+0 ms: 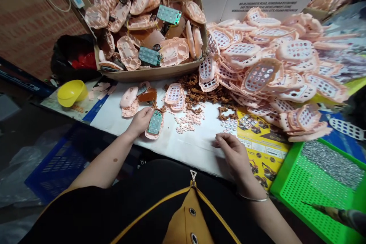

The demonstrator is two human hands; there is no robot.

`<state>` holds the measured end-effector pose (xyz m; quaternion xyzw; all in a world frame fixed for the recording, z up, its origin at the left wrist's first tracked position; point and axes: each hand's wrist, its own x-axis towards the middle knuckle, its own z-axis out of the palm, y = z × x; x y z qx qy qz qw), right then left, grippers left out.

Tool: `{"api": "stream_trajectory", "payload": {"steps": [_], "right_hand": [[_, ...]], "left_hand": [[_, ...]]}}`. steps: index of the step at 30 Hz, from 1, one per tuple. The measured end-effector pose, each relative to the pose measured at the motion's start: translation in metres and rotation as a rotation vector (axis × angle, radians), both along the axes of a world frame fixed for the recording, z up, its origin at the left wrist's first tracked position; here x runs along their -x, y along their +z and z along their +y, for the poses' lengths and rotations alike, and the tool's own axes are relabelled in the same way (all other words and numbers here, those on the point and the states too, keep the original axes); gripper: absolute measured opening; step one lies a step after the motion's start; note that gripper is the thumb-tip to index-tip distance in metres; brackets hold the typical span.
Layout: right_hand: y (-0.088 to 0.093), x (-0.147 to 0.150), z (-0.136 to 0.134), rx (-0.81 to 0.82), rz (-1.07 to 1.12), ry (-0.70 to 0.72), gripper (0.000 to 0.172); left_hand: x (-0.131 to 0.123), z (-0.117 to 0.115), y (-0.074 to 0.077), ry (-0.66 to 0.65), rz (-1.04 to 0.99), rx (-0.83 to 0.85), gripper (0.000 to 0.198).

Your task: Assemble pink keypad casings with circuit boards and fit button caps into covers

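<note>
My left hand (142,121) is closed on the edge of a pink plastic casing half (154,136) with a green circuit board (156,122) lying in it. A brown plastic trim piece (158,108) sits at the casing's top end. My right hand (233,151) hovers over or rests on the table's front part, its fingers curled in a pinch; what they hold, if anything, is hidden. Just beyond it lie small clear plastic pieces (228,126) and a brown frame piece (228,113). Small pink rings (188,120) and perforated pink covers (174,95) lie between the hands.
A cardboard box (177,69) full of pink casings and circuit boards stands at the back left. Perforated pink covers (260,76) are heaped at the back right. A green basket (317,198) holds small metal screws (333,164), with a pointed tool (337,213) over it. A yellow bowl (72,93) sits at left.
</note>
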<state>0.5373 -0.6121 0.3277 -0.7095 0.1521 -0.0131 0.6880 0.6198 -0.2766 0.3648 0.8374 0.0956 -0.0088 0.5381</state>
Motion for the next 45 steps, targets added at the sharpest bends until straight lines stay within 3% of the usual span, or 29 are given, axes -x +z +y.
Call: {"api": "stream_trajectory", "payload": {"steps": [4, 6, 10, 12, 14, 16, 19, 22, 26, 29, 33, 36, 38, 41, 45], "right_hand": [[-0.015, -0.004, -0.007, -0.067, -0.120, -0.405, 0.041], [-0.018, -0.013, -0.004, -0.094, -0.153, -0.492, 0.038], [-0.012, -0.038, 0.008, -0.013, -0.204, -0.332, 0.033], [-0.007, -0.048, 0.009, 0.150, -0.326, -0.332, 0.030], [-0.007, -0.054, 0.003, 0.393, -0.426, -0.425, 0.029], [-0.011, -0.058, -0.004, 0.592, -0.355, -0.488, 0.036], [-0.023, -0.073, -0.007, 0.690, -0.098, -0.470, 0.052], [-0.031, -0.096, 0.002, 0.665, -0.141, -0.385, 0.052], [-0.028, -0.109, 0.006, 0.593, -0.333, -0.363, 0.038], [-0.022, -0.093, -0.012, 0.520, -0.395, -0.426, 0.032], [-0.016, -0.072, -0.049, 0.291, -0.438, -0.642, 0.037], [-0.011, -0.079, -0.061, 0.211, -0.322, -0.601, 0.038], [-0.009, -0.090, -0.057, 0.290, -0.252, -0.503, 0.032], [-0.007, -0.101, -0.041, 0.569, -0.133, -0.455, 0.030], [-0.008, -0.102, -0.019, 0.807, 0.023, -0.394, 0.040]], "left_hand": [[-0.010, 0.001, -0.005, 0.024, -0.101, -0.212, 0.053], [-0.011, 0.002, -0.007, 0.006, -0.174, -0.333, 0.050], [-0.009, 0.008, -0.012, 0.020, -0.522, -0.642, 0.040], [-0.006, 0.011, -0.013, 0.006, -0.763, -0.742, 0.032], [-0.001, 0.011, -0.011, -0.091, -0.987, -0.804, 0.022], [0.005, 0.004, -0.005, -0.199, -1.136, -0.825, 0.017], [0.014, -0.018, 0.006, -0.348, -1.229, -0.792, 0.017], [0.015, -0.044, 0.014, -0.508, -1.214, -0.741, 0.019], [0.010, -0.067, 0.024, -0.684, -1.188, -0.728, 0.014], [0.008, -0.070, 0.033, -0.744, -1.219, -0.764, 0.012], [0.009, -0.078, 0.037, -0.757, -1.162, -0.805, 0.012], [0.009, -0.108, 0.031, -0.862, -0.949, -0.906, 0.023], [0.004, -0.140, 0.025, -1.035, -0.758, -0.949, 0.034], [-0.012, -0.188, 0.015, -1.222, -0.581, -0.974, 0.056], [-0.031, -0.215, 0.004, -1.240, -0.484, -0.965, 0.068]]}}
